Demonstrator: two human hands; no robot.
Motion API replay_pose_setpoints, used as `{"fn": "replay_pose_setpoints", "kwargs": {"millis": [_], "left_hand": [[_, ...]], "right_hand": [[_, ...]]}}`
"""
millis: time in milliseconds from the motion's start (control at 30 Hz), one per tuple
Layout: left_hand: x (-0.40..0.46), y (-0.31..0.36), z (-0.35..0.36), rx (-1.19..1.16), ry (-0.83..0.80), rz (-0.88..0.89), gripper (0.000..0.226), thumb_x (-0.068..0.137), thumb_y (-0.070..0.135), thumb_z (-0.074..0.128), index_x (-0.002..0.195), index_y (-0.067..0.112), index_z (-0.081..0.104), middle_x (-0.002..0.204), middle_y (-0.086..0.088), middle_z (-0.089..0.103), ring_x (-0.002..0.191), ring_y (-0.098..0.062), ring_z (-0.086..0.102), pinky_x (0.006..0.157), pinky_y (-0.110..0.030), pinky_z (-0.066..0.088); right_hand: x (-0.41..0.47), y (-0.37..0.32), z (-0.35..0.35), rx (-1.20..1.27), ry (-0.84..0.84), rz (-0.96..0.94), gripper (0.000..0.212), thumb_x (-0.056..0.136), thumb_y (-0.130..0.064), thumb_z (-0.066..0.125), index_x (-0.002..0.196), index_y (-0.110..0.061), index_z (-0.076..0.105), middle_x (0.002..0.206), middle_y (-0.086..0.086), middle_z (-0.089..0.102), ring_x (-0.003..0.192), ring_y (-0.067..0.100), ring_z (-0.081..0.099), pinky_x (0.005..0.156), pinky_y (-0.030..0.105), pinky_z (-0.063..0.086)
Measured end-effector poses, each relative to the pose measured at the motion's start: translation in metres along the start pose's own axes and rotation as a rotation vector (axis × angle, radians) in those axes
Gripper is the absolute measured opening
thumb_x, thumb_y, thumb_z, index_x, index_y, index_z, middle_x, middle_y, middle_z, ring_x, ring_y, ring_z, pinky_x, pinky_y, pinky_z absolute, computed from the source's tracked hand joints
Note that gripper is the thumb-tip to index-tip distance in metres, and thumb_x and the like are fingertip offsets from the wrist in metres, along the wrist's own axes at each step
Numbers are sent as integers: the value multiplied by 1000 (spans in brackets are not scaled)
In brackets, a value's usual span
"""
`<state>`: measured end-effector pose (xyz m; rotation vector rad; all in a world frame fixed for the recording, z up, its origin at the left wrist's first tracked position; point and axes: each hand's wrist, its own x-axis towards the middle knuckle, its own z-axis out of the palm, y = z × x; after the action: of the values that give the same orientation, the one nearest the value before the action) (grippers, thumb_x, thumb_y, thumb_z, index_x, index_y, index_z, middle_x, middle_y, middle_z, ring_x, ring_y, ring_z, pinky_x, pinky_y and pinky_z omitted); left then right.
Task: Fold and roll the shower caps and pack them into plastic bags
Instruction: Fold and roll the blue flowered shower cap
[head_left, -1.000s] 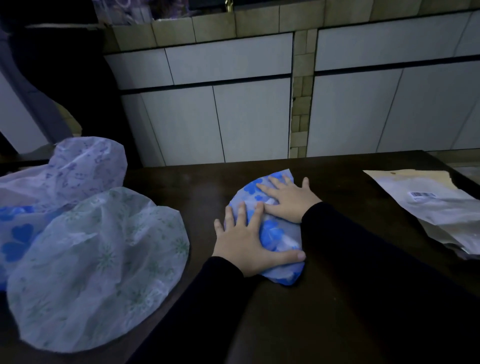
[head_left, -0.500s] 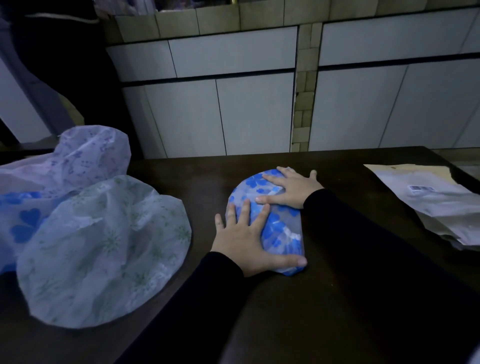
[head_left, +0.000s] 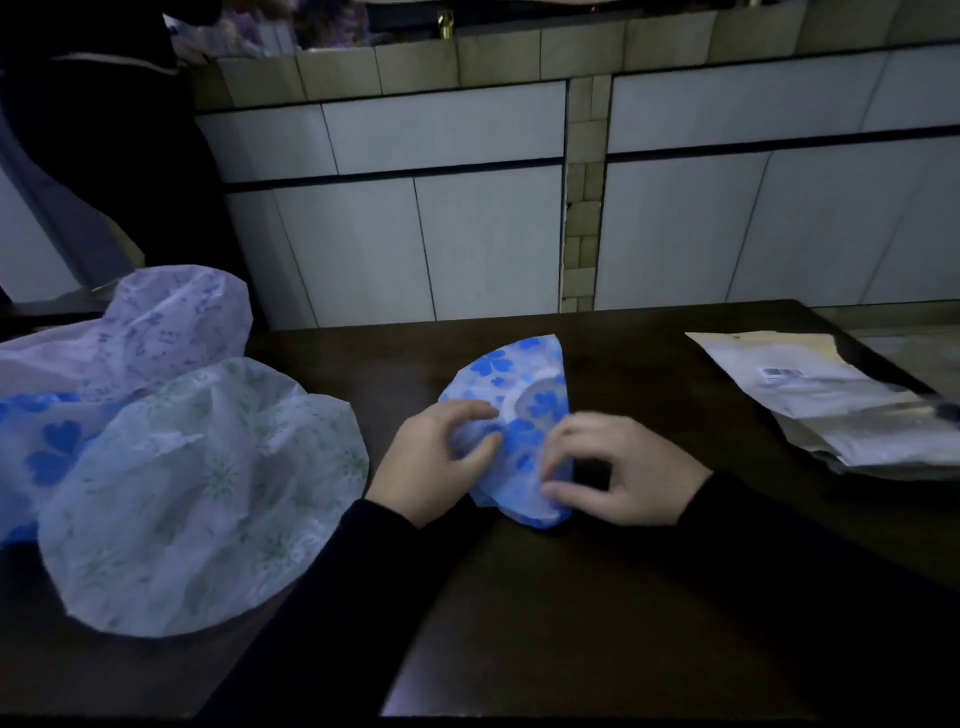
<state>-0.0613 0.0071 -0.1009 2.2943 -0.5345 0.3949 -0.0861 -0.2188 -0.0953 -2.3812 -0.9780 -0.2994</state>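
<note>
Folded blue-flowered cap (head_left: 519, 410) mid-desk (head_left: 649, 597), near far edge. Left hand (head_left: 434, 462), right hand (head_left: 613, 470) both pinch its near end. Plastic bags (head_left: 836, 410) at right edge, contents unclear. Loose caps (head_left: 171, 467) piled at left edge.

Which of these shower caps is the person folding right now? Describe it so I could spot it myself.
On the dark table, look at the middle, between the loose heap of caps on the left and the plastic bags on the right. The folded cap lies there, pinched by the left hand and right hand. It alone is folded into a wedge.
</note>
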Motion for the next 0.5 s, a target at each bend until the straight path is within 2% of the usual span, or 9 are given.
{"fn": "replay_pose_setpoints", "kwargs": {"millis": [133,233,300,367,433,500], "left_hand": [[-9,-7,-3,4,-222,147,10,82,21,75,91,26,77,106,20,68,103,15,57,91,-6,40],[-7,-14,-7,13,-312,112,10,85,27,72,93,28,78,111,23,65,107,12,56,95,-12,41],[-6,-18,-6,62,-319,162,13,86,28,71,97,29,77,116,20,66,111,3,55,99,-16,39],[-6,-21,-3,140,-256,288,10,83,28,74,92,29,78,112,18,68,104,-10,53,95,-12,36],[-7,-20,-4,112,-229,312,9,81,25,76,88,28,78,107,18,69,98,-8,54,91,-13,38],[-8,-17,-7,42,-261,263,10,82,30,75,91,30,78,106,22,68,102,1,57,92,-17,43]], "right_hand": [[-11,-4,0,19,-112,61,14,84,-43,66,87,-30,71,102,-15,59,98,5,59,85,31,50],[-11,-6,-3,15,-185,138,15,81,-50,68,87,-37,68,103,-18,57,98,4,57,89,31,47],[-10,-6,-2,-74,-215,167,27,73,-65,65,87,-42,63,103,-23,54,98,4,53,91,31,44],[-11,-6,1,-89,-218,178,33,70,-73,60,91,-47,61,105,-26,52,101,5,51,91,34,43],[-13,-6,0,-59,-199,189,35,73,-71,59,99,-48,63,108,-26,52,105,4,51,95,33,42],[-14,-6,-2,-19,-193,190,32,75,-61,67,102,-44,68,109,-24,53,108,0,51,97,25,40]]}}
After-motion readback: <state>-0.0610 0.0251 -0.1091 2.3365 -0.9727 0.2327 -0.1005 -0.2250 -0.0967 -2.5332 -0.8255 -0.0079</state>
